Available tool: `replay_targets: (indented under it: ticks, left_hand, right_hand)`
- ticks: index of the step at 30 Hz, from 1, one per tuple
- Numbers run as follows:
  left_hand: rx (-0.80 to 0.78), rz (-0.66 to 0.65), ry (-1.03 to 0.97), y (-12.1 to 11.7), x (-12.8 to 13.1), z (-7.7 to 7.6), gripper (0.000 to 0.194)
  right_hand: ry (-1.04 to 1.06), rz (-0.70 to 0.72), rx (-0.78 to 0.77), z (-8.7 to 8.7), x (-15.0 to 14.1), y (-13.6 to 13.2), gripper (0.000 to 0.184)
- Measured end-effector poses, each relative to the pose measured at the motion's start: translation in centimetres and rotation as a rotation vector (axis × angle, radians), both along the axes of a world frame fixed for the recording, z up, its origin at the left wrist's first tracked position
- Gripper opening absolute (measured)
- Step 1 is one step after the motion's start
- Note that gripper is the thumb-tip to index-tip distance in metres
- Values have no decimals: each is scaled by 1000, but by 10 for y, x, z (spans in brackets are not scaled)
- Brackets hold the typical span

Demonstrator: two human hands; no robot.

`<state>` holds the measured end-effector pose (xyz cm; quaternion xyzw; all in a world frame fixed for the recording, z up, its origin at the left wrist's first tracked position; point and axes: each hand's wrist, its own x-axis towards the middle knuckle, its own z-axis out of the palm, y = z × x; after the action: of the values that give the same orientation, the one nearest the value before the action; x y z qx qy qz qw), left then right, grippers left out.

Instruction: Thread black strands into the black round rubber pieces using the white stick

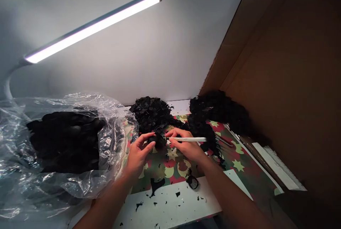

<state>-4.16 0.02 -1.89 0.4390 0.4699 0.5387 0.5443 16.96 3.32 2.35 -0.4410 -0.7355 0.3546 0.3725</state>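
My left hand is closed, thumb and forefinger around a small black disc-like piece. In my right hand is a slim, white-handled tool, gripped like a pen. Its tip points left toward the black piece and is too small to make out. Just behind my fingers rises a heap of black scraps. Both hands are over a patterned sheet with stars and round shapes in green, red and cream.
To the left lies a clear plastic bag full of black discs. More black pieces pile up at the right by a cardboard panel. A lit lamp hangs above. Black bits dot the white board in front.
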Motion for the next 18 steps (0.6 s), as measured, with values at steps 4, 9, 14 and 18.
replay_targets:
  ticks: [4, 9, 14, 18]
  left_hand:
    - [-54, -19, 76, -1, -4, 6, 37]
    - [161, -38, 243, -1, -4, 19, 27]
    - [305, -163, 491, 2, -6, 28, 31]
    - [348, -219, 649, 11, -6, 28, 34]
  right_hand:
    - [246, 47, 10, 1, -5, -4, 25]
    - [-137, 138, 173, -13, -21, -6, 22]
    - [-479, 120, 377, -23, -30, -1, 16]
    - [-508, 175, 486, -22, -28, 4, 18]
